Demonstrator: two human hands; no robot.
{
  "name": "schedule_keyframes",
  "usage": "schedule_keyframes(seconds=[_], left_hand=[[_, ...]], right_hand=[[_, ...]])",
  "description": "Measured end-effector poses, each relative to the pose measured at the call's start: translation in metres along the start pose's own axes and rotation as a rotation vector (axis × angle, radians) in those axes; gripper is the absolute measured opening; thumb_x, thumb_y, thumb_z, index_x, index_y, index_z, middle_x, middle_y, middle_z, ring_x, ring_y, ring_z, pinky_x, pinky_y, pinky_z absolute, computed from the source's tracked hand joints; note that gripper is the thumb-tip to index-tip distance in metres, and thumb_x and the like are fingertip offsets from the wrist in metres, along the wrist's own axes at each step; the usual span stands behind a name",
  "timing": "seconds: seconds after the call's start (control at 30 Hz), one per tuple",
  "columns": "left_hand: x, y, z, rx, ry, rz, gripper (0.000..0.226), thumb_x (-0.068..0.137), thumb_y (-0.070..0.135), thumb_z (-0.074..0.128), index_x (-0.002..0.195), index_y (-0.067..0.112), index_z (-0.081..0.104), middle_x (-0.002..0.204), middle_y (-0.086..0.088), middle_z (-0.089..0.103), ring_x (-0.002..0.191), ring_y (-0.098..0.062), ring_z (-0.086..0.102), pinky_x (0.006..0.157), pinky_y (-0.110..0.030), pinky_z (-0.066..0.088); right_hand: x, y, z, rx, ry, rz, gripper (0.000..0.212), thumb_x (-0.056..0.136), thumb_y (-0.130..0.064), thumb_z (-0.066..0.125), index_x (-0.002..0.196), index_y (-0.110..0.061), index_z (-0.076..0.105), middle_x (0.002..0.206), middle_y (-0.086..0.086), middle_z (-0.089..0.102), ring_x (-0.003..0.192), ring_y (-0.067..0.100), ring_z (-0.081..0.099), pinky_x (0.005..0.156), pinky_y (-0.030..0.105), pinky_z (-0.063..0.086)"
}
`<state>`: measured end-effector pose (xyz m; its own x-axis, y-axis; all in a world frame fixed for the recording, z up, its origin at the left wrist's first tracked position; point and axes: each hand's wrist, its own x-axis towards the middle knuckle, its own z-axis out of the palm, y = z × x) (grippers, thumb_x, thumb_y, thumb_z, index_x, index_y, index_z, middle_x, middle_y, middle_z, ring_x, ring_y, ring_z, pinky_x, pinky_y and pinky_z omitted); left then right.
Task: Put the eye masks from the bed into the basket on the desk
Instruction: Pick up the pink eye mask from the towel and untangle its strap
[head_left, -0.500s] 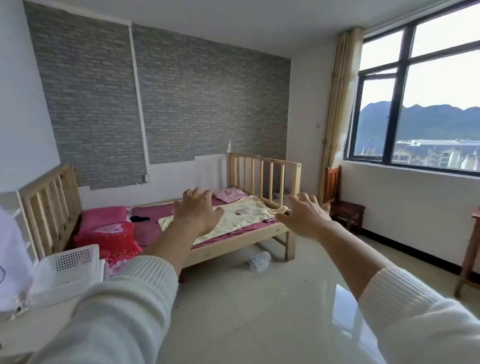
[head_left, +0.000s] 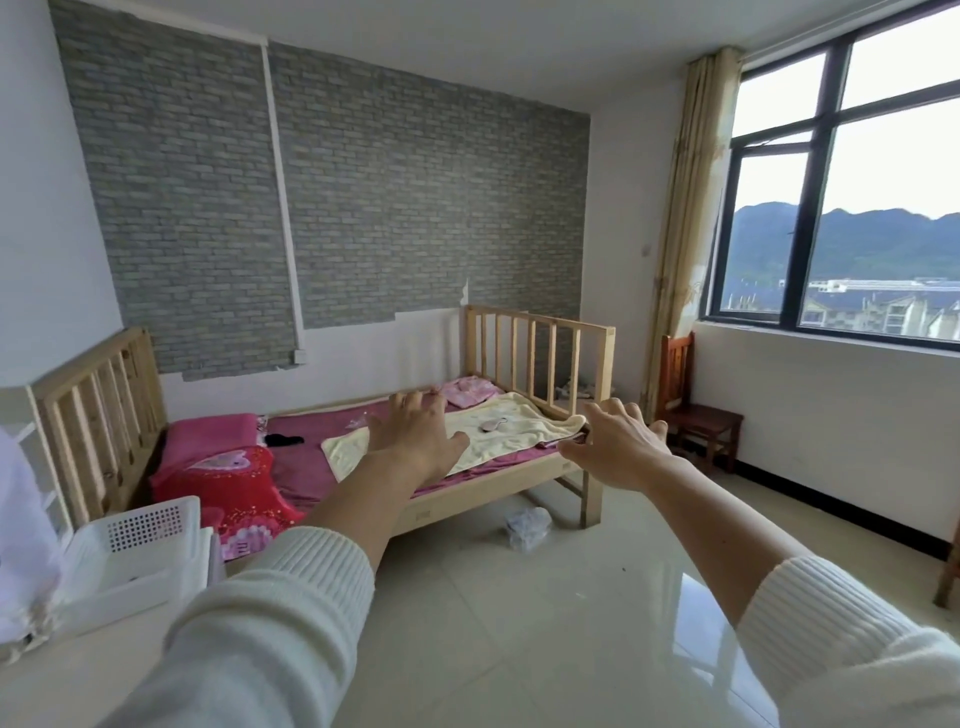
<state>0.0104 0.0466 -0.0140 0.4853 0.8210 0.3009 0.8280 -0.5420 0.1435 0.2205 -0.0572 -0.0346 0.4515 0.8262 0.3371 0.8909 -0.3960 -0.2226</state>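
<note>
A wooden bed (head_left: 467, 499) stands against the brick wall across the room. A black eye mask (head_left: 283, 440) lies on the purple sheet near the pink pillow. A pale eye mask (head_left: 493, 424) rests on the cream blanket (head_left: 511, 434). The white plastic basket (head_left: 130, 558) sits on the desk at the lower left. My left hand (head_left: 415, 436) and my right hand (head_left: 613, 447) are stretched out in front of me, fingers spread, holding nothing, still well short of the bed.
A red patterned quilt (head_left: 234, 488) lies at the bed's head end. A crumpled plastic bag (head_left: 527, 527) lies on the tiled floor by the bed's foot. A wooden chair (head_left: 696, 410) stands under the window. Another wooden leg (head_left: 948, 577) shows at the right edge.
The view has shifted slightly; both hands stay outstretched and open, and the bed looks much the same distance away.
</note>
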Motion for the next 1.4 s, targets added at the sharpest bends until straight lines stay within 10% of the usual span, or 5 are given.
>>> schedule_keyframes(seconds=[1.4], left_hand=[[0.896,0.053,0.418,-0.087,-0.165,-0.023,0.059,0.088,0.047,0.043,0.137,0.014,0.039,0.145,-0.012,0.040,0.134,-0.031,0.030,0.105,-0.050,0.037]], right_hand=[[0.863,0.234,0.372,0.020,-0.141,0.080,0.065,0.084,-0.053,0.052,0.137,-0.019,0.039,0.137,0.009,0.046,0.127,0.031,0.039,0.098,0.053,0.036]])
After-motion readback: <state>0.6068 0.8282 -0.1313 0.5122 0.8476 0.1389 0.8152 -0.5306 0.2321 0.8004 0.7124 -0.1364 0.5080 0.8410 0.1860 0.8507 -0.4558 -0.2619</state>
